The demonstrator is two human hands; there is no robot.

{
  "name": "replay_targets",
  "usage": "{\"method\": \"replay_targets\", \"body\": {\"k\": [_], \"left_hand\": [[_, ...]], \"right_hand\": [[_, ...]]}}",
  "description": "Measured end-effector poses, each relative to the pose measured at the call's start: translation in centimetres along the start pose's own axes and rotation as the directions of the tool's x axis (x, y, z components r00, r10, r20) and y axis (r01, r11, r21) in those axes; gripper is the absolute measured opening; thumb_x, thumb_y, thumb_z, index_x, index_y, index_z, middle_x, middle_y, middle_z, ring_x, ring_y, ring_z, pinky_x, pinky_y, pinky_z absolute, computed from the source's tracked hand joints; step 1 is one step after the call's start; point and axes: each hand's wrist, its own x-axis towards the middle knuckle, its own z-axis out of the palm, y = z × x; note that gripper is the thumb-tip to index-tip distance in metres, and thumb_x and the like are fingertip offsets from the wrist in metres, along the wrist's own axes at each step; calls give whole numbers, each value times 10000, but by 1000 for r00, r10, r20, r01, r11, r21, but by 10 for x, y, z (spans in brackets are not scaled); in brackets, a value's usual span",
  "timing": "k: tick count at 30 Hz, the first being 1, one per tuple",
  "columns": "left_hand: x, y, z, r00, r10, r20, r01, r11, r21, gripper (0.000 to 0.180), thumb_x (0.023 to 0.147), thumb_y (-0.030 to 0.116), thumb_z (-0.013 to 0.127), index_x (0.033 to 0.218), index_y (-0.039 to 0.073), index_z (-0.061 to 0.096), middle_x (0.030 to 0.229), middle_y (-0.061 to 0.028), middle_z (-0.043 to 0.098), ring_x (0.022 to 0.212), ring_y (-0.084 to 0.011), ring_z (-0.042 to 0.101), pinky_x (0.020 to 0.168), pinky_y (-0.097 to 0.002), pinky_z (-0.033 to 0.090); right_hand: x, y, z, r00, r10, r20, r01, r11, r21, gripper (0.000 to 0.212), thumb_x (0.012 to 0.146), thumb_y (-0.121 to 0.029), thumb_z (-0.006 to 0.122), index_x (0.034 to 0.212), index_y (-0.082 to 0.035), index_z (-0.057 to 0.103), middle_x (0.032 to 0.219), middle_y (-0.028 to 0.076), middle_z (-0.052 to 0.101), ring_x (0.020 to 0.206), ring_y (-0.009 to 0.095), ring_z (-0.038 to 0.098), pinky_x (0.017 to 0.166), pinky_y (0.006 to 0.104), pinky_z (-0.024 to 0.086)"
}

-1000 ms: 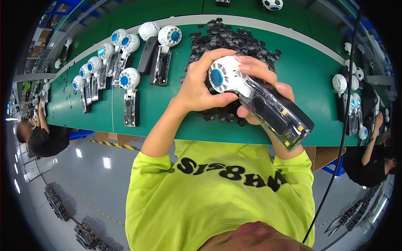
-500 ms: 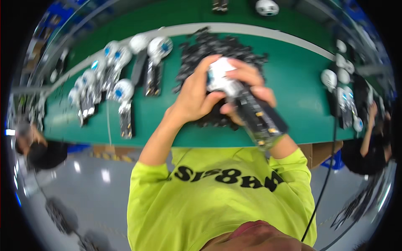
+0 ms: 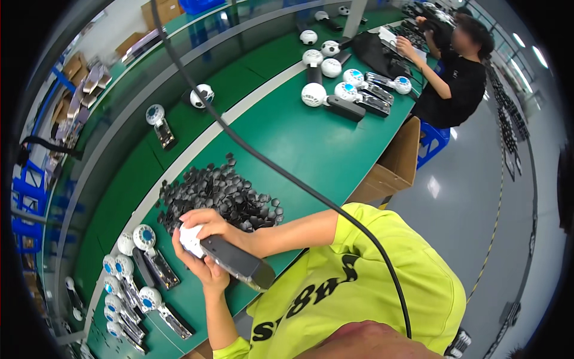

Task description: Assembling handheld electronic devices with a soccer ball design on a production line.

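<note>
I hold a handheld fan in both hands over the near-left part of the green table. Its white ball-shaped head sits among my fingers, and its smooth dark handle slants down toward my shirt. My left hand wraps the head from below and the outer side. Over the head's top lies my right hand, its fingers curled around it by the handle joint. My fingers cover much of the head. Just beyond my hands spreads a heap of small black pentagon-shaped pieces.
Several fans with open handles lie at the left; another group lies far right. A black cable crosses the view. A person in black works at the far right by a cardboard box. Beyond the pale ledge rests a fan.
The view has turned to the right. The fan in my hands has been rolled over: its handle showed exposed inner parts before, and now its smooth dark casing shows. Both hands still grip it.
</note>
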Motion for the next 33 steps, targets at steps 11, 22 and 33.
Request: {"method": "replay_targets", "body": {"k": [11,22,33], "left_hand": [[-7,-8,5,996,40,-78,-39,999,14,770,908,526,604,1463,57,347,1399,-224,451,1181,-316,537,1029,-457,441],[-1,10,-10,992,122,34,-120,991,-54,687,885,347,687,1453,93,395,1327,-181,548,1135,-264,586,1004,-387,471],[-8,-52,-23,946,-186,-265,126,965,-230,344,870,91,604,1207,81,531,1100,-125,604,965,-220,609,857,-328,519]], "right_hand": [[-2,-6,6,994,-84,-65,79,994,-70,606,726,-109,754,1230,-86,420,1320,181,431,1248,410,435,1059,513,380],[10,-17,-2,988,-147,-43,138,977,-165,582,729,-135,760,1207,-89,432,1259,148,489,1149,373,517,982,478,448],[15,-17,-6,996,-58,74,62,997,-52,491,767,-70,701,1199,-115,471,1161,65,598,1030,270,551,917,392,445]]}}
